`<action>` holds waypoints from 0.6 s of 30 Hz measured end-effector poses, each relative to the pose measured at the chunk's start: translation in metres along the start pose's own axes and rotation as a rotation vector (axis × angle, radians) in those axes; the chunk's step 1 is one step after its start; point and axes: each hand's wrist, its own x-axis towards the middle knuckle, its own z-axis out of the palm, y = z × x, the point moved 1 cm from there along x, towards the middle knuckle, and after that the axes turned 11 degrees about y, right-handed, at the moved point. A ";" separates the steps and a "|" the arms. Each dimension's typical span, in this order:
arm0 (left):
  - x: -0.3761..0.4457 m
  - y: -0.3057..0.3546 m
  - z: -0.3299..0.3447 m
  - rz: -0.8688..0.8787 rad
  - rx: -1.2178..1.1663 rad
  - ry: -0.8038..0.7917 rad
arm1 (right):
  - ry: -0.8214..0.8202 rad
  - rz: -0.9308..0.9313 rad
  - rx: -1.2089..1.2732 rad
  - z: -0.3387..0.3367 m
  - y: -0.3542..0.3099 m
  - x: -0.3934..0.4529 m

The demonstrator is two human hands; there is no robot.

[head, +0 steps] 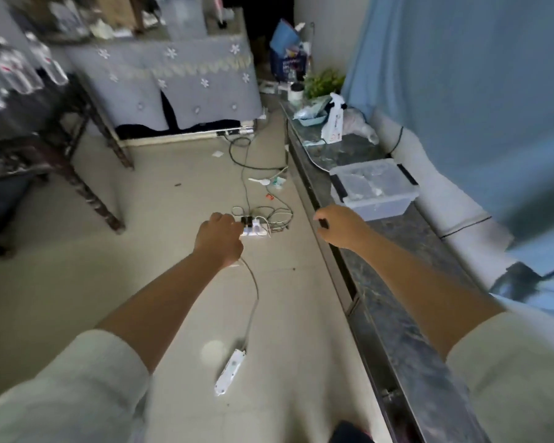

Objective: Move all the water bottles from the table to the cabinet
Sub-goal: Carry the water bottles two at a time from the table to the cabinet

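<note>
Reaching forward over a pale tiled floor [77, 282], both bare forearms extend from light rolled sleeves. The left hand [219, 236] has its fingers curled into a loose fist and holds nothing that can be seen. The right hand [339, 227] also has curled fingers, with a small dark item at the thumb tip; whether it is pinched cannot be told. Just beyond the left fingers lies a white power strip with plugs and tangled cables [253, 227]. Just past the right fingers, on a dark marbled ledge [406, 330], sits a clear lidded plastic box [373, 187]. The clear plastic water bottles [16, 71], blurred, stand on a dark wooden table [61, 123] well apart from the left fingers, far to their left and beyond.
</note>
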 end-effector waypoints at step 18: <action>0.136 -0.266 -0.017 -0.628 -0.042 0.027 | -0.042 -0.465 0.136 0.039 -0.229 0.324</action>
